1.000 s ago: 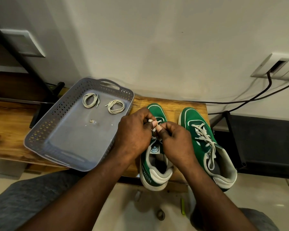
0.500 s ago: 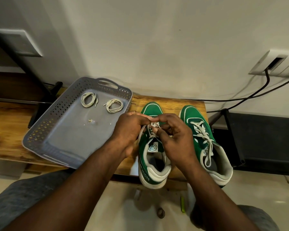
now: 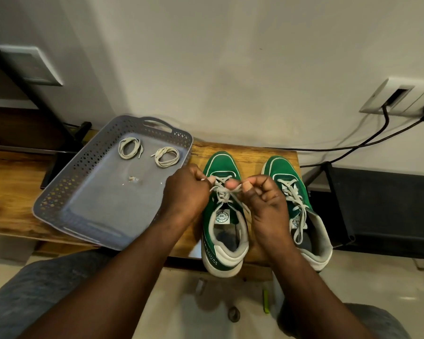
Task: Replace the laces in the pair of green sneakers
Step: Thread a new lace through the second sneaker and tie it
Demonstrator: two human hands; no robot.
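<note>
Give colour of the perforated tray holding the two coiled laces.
Pale grey-blue tray, plain floor, diamond-perforated walls; shows best in the head view, the only one.

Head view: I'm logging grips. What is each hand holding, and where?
The left hand and the right hand each pinch the white lace of the sneaker nearer the tray, one strand apiece, either side of where the strands cross.

Person: left hand (image 3: pixel 184 194) and right hand (image 3: pixel 267 201), forearms bare throughout. Item worn: trousers (image 3: pixel 47 289) of mottled grey fabric, seen at both knees (right knee partly cut off, near right).
</note>
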